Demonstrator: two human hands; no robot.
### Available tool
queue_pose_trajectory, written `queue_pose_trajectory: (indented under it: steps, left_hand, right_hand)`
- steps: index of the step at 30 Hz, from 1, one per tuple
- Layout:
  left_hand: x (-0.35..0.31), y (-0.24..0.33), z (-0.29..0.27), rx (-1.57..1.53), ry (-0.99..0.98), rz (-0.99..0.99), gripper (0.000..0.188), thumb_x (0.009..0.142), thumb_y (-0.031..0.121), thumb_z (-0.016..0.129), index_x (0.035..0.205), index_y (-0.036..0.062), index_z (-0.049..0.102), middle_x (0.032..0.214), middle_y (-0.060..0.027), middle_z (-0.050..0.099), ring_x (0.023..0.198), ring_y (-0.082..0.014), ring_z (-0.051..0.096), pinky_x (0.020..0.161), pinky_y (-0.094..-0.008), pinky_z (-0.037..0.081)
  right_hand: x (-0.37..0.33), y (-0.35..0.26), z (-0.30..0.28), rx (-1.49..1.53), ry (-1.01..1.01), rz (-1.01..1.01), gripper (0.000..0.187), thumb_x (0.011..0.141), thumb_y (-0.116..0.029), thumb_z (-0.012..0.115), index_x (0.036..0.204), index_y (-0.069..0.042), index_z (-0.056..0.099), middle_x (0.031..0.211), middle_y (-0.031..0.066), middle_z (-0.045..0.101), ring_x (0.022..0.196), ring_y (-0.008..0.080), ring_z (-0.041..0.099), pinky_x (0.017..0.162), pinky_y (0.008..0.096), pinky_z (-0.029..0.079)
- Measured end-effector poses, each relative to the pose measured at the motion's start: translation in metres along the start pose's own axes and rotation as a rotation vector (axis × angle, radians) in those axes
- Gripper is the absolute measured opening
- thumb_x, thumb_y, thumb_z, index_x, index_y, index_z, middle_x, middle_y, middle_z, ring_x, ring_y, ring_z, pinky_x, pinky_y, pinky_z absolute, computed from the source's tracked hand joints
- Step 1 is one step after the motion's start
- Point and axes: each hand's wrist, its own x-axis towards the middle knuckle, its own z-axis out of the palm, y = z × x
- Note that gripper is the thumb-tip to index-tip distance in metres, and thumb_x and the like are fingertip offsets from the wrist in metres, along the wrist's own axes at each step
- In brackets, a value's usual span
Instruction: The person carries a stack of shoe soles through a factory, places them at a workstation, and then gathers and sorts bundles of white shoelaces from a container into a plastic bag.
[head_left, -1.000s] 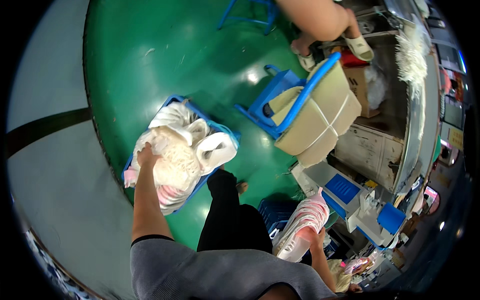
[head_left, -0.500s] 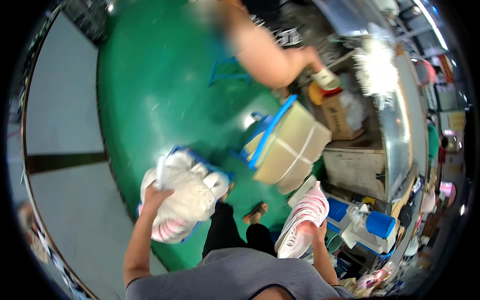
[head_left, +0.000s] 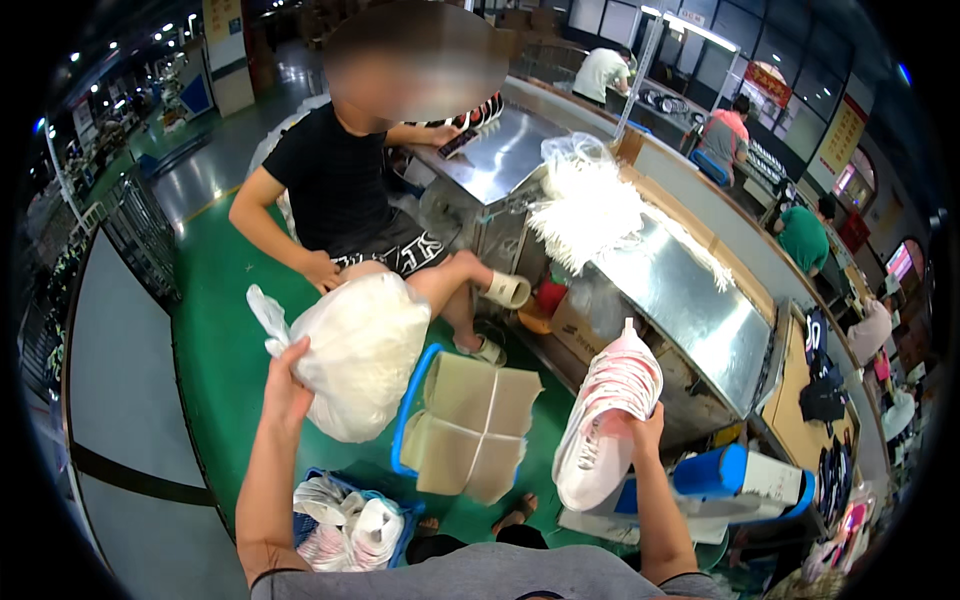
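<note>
My left hand (head_left: pixel 287 388) is closed on the gathered neck of a full white plastic bag (head_left: pixel 365 350), held up in front of me on the left. What fills the bag cannot be made out. On the right, my right hand (head_left: pixel 648 432) grips a white and pink sneaker (head_left: pixel 608 415) by its side, toe toward me, with its pale laces running across the top. Below the bag, a blue basket (head_left: pixel 408 518) on the floor holds several white and pink sneakers (head_left: pixel 350 530).
A blue-rimmed crate (head_left: pixel 405 430) holds strapped tan sheets (head_left: pixel 480 415) between my hands. Beyond it sits a person in black (head_left: pixel 345 190). A metal-topped bench (head_left: pixel 680 300) carries a heap of white laces (head_left: pixel 585 210). Grey panels (head_left: pixel 130 370) line the left side.
The white bag has risen off the basket in my left hand, uncovering the sneakers there. My right hand still holds its sneaker. The view has tilted up toward the bench and the seated person.
</note>
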Motion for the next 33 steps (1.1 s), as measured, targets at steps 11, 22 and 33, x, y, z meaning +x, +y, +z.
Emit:
queue_pose_trajectory:
  steps: [11, 22, 33]
  left_hand:
    - [0.087, -0.082, 0.153, -0.303, -0.056, -0.119, 0.028, 0.085, 0.016, 0.054, 0.106, -0.0024, 0.052, 0.108, -0.0151, 0.059, 0.107, -0.0314, 0.055, 0.098, -0.0441, 0.041]
    - [0.272, -0.108, 0.273, -0.199, -0.021, -0.218, 0.028, 0.078, 0.01, 0.056, 0.103, -0.0005, 0.048, 0.105, -0.0154, 0.057, 0.097, -0.0321, 0.057, 0.09, -0.0441, 0.046]
    - [0.63, -0.129, 0.417, 0.127, 0.019, -0.025, 0.04, 0.075, 0.013, 0.061, 0.111, -0.001, 0.05, 0.106, -0.0191, 0.055, 0.1, -0.0322, 0.055, 0.087, -0.0416, 0.045]
  right_hand:
    - [0.197, -0.059, 0.0, 0.163, 0.166, 0.02, 0.066, 0.055, 0.001, 0.076, 0.115, -0.001, 0.048, 0.102, 0.0119, 0.059, 0.087, 0.0202, 0.058, 0.077, 0.0317, 0.046]
    - [0.319, -0.017, -0.165, -0.199, 0.176, 0.101, 0.058, 0.058, -0.008, 0.077, 0.108, 0.001, 0.049, 0.1, 0.0166, 0.061, 0.091, 0.0265, 0.061, 0.077, 0.0352, 0.048]
    - [0.383, -0.018, -0.157, 0.107, 0.209, 0.382, 0.064, 0.055, -0.003, 0.078, 0.112, 0.0, 0.048, 0.1, 0.0138, 0.06, 0.083, 0.0244, 0.061, 0.076, 0.0351, 0.05]
